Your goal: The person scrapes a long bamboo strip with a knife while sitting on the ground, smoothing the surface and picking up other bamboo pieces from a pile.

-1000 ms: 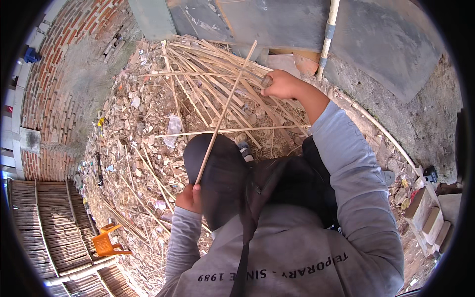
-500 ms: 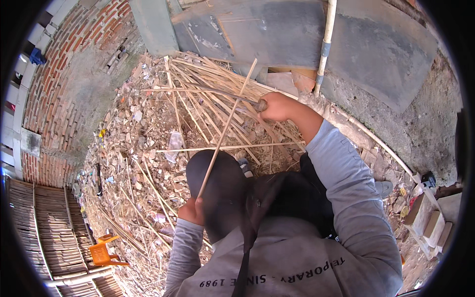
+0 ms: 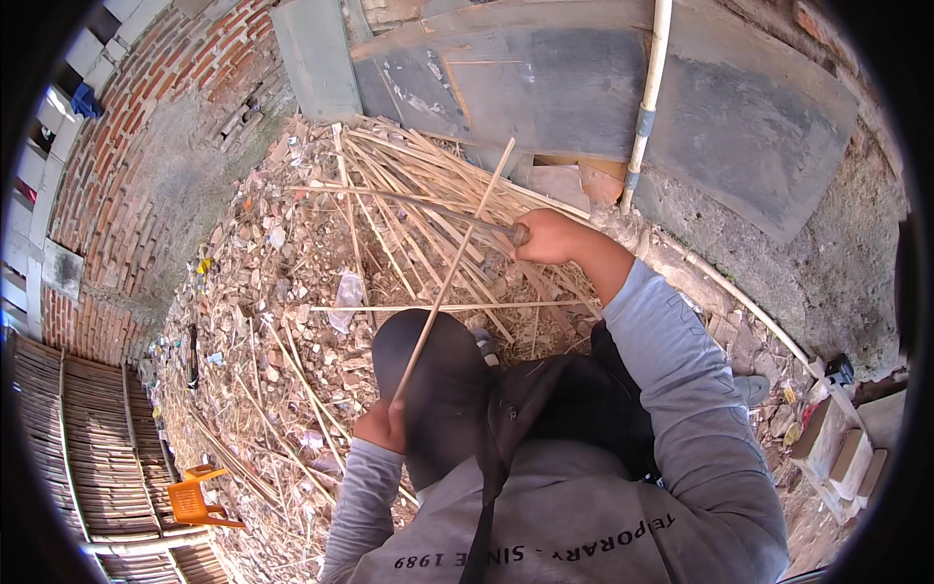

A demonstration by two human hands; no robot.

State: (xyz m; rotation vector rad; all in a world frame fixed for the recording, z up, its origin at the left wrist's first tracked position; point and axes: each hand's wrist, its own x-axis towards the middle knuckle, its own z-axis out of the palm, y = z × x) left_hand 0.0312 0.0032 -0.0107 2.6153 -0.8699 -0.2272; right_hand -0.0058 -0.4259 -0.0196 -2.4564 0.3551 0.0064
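The left hand (image 3: 381,426) is closed around the lower end of a long thin bamboo stick (image 3: 452,273). The stick slants up and away from the hand, crosses in front of the person's dark trouser knee (image 3: 438,389), and its far tip ends above the pile of sticks (image 3: 418,204), close to the grey slab (image 3: 584,97) at the far side of the ground.

The right hand (image 3: 547,237) reaches out over the near right part of that pile. Its fingers are curled shut around a dark handle-like end of a tool (image 3: 457,216) whose thin dark length runs off to the left across the pale sticks; what kind of tool it is cannot be told. The hand sits just beside the crossing of the held stick and the pile, the two hands well apart.

The pile lies fanned on ground strewn with rubble (image 3: 282,253) and scraps, between a brick wall (image 3: 126,146) at the left and a rough concrete wall (image 3: 837,263) at the right. One loose stick (image 3: 428,309) lies crosswise near the knee. A pale pole (image 3: 647,97) leans against the slab. An orange plastic stool (image 3: 195,498) stands at the lower left, beside stacked bamboo panels (image 3: 88,448). The person wears a grey sweatshirt (image 3: 681,409) with a black strap (image 3: 496,467) across it.
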